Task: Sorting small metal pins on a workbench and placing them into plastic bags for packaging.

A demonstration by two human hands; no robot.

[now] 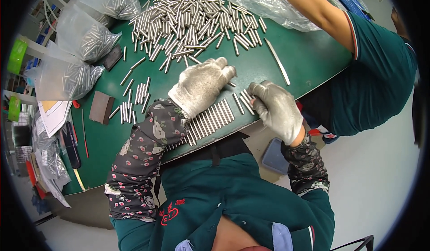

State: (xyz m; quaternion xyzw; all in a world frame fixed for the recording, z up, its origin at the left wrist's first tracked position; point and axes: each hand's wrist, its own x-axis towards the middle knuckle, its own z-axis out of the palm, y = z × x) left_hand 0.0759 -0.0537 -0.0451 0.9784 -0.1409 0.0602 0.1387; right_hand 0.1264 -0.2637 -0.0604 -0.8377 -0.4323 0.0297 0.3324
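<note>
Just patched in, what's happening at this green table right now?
A person in grey gloves is lining up short metal pins in a row along the near edge of the green table. The left hand rests flat on the row; the right hand fingers a few pins at its end. A big loose pile of pins lies farther back, with bagged pins at the left. A co-worker's arm reaches in at the far right.

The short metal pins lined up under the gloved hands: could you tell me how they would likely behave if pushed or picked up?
The metal pins look round and smooth, so they would probably roll if nudged sideways on the green table. They appear rigid, not bendable. Their shiny finish suggests they may slip between gloved fingers; the left hand lies flat on the row, the right hand at its end.
</note>
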